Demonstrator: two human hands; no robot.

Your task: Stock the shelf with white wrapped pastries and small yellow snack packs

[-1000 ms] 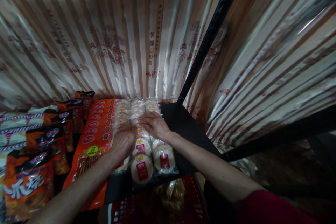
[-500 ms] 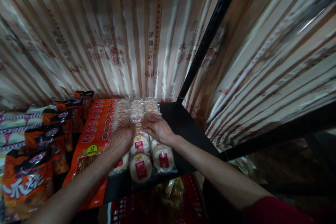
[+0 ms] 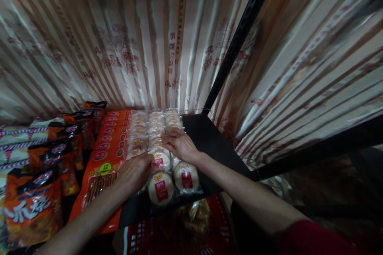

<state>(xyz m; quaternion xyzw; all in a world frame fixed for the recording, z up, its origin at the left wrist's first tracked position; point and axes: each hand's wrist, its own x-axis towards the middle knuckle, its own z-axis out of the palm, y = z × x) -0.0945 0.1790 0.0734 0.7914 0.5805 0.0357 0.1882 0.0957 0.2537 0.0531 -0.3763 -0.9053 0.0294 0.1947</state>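
Observation:
Clear packets of round white rice crackers (image 3: 160, 189) with red labels lie overlapping in three columns on a black shelf (image 3: 209, 135). My left hand (image 3: 136, 170) is closed at the left edge of the middle column, its fingertips against a packet there. Further back, my right hand (image 3: 181, 145) reaches over the right column, with bent fingers pinching at a packet of the middle column. Its thumb is mostly hidden. The near packet of the left column is largely covered by my left hand.
Orange snack packs (image 3: 103, 155) overlap just left of the crackers. Beyond them stand orange-and-black bags (image 3: 32, 207) and white-and-blue packs (image 3: 20, 139). A black post (image 3: 236, 48) rises at the back corner before a pleated curtain (image 3: 149, 40). Below is a red printed package (image 3: 143, 235).
My left hand has drawn back toward me along the cracker columns, uncovering packets of the left column behind it. My right hand stays nearly in place.

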